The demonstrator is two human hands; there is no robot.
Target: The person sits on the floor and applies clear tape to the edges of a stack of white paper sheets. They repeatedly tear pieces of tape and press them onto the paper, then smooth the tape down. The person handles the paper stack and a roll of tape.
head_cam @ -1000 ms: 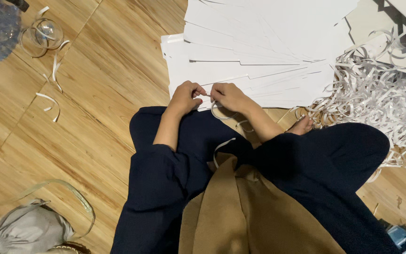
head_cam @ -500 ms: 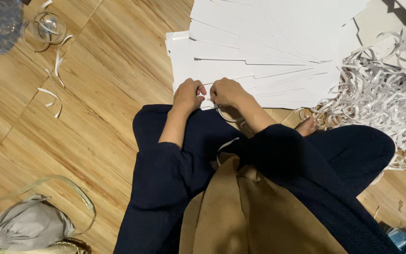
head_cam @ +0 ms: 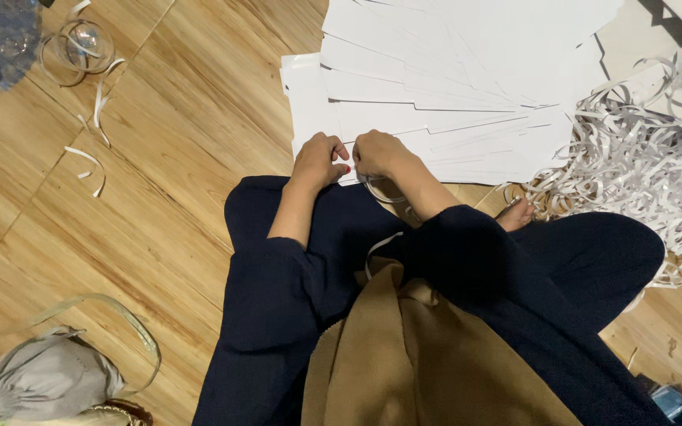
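At the far left I see a grey cloth bag (head_cam: 49, 379) with a pale strap lying on the light wooden plank floor (head_cam: 159, 158), and up in the corner a small clear plastic ring (head_cam: 82, 43) with loose white paper strips (head_cam: 88, 162) scattered near it. Moving in, my left hand (head_cam: 319, 160) sits at the near edge of the spread of white paper sheets (head_cam: 451, 87), its fingers curled together and pinched on a thin white paper strip (head_cam: 351, 166). Just beside it, my right hand (head_cam: 380, 154) is likewise closed, fingers clamped on the same strip, which runs between the two hands above my dark-trousered knee. To the right, a tangled heap of white paper shreds (head_cam: 641, 173) lies against the sheets.
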